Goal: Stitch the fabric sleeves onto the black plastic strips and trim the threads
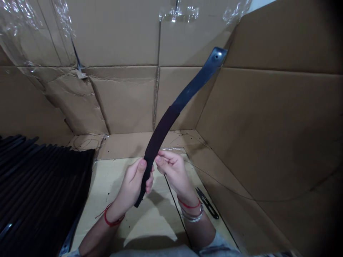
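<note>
A long curved strip (160, 134) slants from lower left to upper right. Its upper part is bare blue-grey metal with a hole near the end; dark cloth-like covering wraps the lower part. My left hand (136, 182) grips the covered lower end, thumb on top and fingers behind it. Beside the strip's right edge, the thumb and fingers of my right hand (173, 171) are pinched together; whatever lies between them is too small to make out.
A large row of dark strips (40, 185) lies at the left. Black thread snips (207, 203) rest right of my right wrist. Cardboard walls (123, 96) enclose the pale work surface (107, 182). A thin thread (227, 186) trails along the right side.
</note>
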Available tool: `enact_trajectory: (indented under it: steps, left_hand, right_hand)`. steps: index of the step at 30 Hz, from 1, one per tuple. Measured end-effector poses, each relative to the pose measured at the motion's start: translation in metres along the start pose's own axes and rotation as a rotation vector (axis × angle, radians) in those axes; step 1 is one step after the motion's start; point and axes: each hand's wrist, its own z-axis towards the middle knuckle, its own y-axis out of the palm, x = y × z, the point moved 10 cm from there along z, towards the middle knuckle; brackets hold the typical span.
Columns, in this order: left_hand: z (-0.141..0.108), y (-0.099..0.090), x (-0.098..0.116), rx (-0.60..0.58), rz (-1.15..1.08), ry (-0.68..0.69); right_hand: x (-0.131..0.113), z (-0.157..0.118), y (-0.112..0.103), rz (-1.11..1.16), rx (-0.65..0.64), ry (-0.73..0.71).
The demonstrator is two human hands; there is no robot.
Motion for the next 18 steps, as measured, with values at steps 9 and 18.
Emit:
enact_trajectory:
  steps: [9,18]
  left_hand:
    - [0.004,0.027,-0.03,-0.329,-0.306,-0.196]
    - [0.001,-0.004,-0.001,0.002,0.146,0.042]
  right_hand:
    - [0.011,0.002,0.01,0.131,-0.156,0.057]
    - [-0.002,-0.009,0.009,-0.055,0.058,-0.005]
